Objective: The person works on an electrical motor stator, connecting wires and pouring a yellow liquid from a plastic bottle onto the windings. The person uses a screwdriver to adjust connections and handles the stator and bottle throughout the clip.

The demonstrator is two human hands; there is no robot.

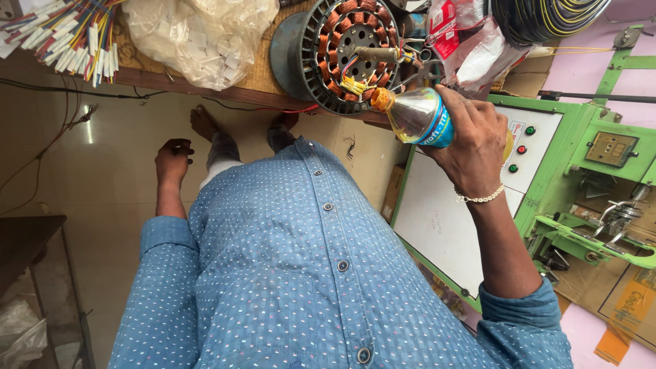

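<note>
Nearest the camera: blue dotted shirt [294, 273], buttoned, sleeves rolled to the forearm; seated or bent posture, bare feet on the tiled floor [102, 171] below the near edge of the worktop [198, 85].

Left hand [172, 156]: hanging low beside the knee, well below the worktop's near edge; fingers curled loosely on nothing, grip idle, apparently kept clear of the work.

Right hand [471, 147]: beaded bracelet [480, 197] at the wrist; grip clenched round the body of a clear plastic bottle [417, 116] with a blue label; bottle tilted steeply, neck downward and toward the stator, so that the amber liquid inside gathers at the mouth; mouth held just at the near rim of the part, touching or almost touching the yellow lead wires [355, 83].

On the worktop's near edge, right of centre: motor stator [348, 51], stood on edge with the open face toward the person, probably so that the copper windings can be reached; grey round housing behind it.

Farther back: translucent plastic bag [205, 34] at the middle; bundle of coloured sleeved wires [68, 34] at the far left corner; red-and-white packets [465, 37] and a coil of dark cable [547, 17] at the right.

Off the worktop, right side: green winding machine [588, 171] with white panel and push buttons.
</note>
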